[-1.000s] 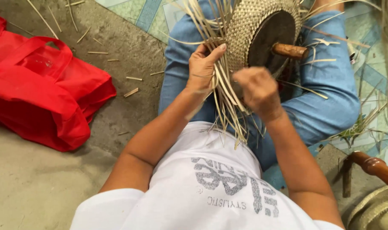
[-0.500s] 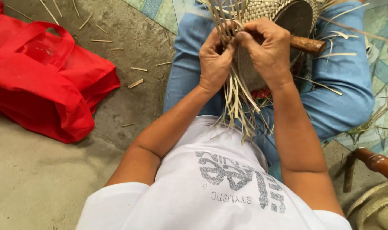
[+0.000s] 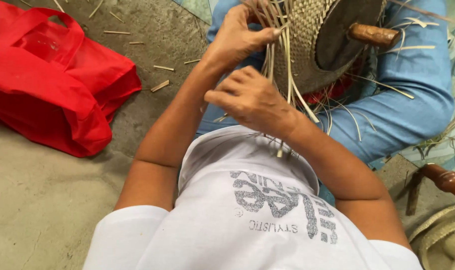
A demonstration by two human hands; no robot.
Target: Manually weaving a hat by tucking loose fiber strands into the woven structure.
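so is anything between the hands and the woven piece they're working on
Nothing visible. The left hand already grips the loose straw strands at the rim of the woven basket; the right hand sits just below, among the same strands.

Your woven basket (image 3: 312, 40) sits at twelve o'clock on your lap, tilted so its dark hollow faces one o'clock. Its wall is a tight tan checker weave, unfinished. Loose pale straw strips (image 3: 282, 75) fan out from its near edge toward six o'clock. A brown wooden peg (image 3: 373, 35) juts from the hollow toward three o'clock.
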